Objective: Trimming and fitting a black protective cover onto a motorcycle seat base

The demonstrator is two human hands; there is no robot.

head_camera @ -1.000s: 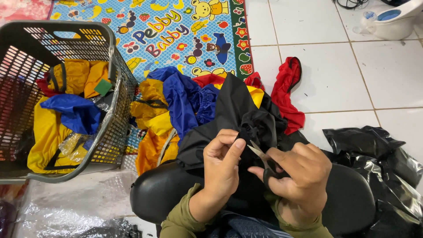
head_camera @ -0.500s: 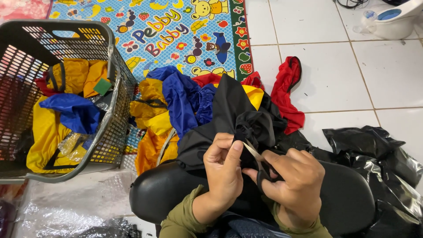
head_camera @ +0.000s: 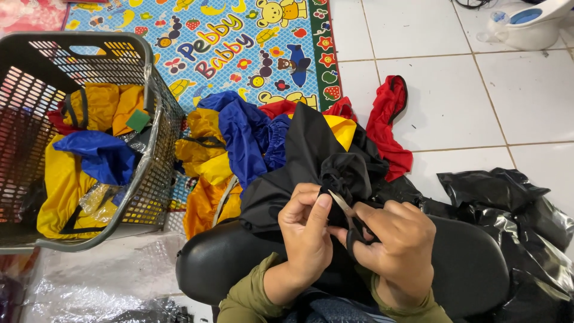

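Observation:
A black fabric garment (head_camera: 311, 155) lies bunched over a black padded seat (head_camera: 472, 269) in front of me. My left hand (head_camera: 308, 227) pinches a fold of that black fabric between thumb and fingers. My right hand (head_camera: 397, 242) grips small scissors (head_camera: 344, 206) with black handles, the metal blades pointing up-left at the pinched spot beside my left thumb. Both wrists come out of olive green sleeves at the bottom edge.
A grey plastic laundry basket (head_camera: 158, 137) at left holds yellow and blue garments. A pile of blue, yellow and red garments (head_camera: 239, 143) lies on the floor beyond the seat. Black plastic bags (head_camera: 514, 203) sit at right, clear plastic wrap (head_camera: 89, 281) at lower left, a colourful play mat (head_camera: 239, 42) behind.
Both hands have shifted slightly right and down with the black fabric. The scissors' blades stay against the pinched fold.

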